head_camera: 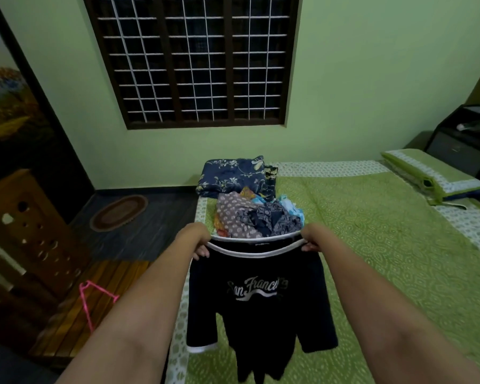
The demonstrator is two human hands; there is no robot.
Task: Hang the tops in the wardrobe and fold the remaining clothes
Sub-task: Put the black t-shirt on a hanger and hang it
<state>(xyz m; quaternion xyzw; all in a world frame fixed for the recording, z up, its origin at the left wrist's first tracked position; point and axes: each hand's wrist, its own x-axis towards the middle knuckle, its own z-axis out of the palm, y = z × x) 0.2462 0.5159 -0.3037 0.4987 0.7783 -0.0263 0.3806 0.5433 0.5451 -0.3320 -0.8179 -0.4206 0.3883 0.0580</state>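
A black T-shirt (257,309) with a white-trimmed neck and white script print hangs in the air over the bed's near edge. My left hand (198,243) grips its left shoulder at the neckline. At the other shoulder my right hand (312,241) grips it too. Behind the shirt a pile of patterned clothes (257,217) lies on the green bedsheet (372,245). A pink hanger (94,297) rests on the wooden bench at the left.
A folded navy floral blanket (233,176) sits at the bed's far corner, and a green pillow (432,176) lies at the right. A wooden cabinet (25,231) and bench stand left, with an oval rug (119,212) on the dark floor. A dark nightstand (466,139) is far right.
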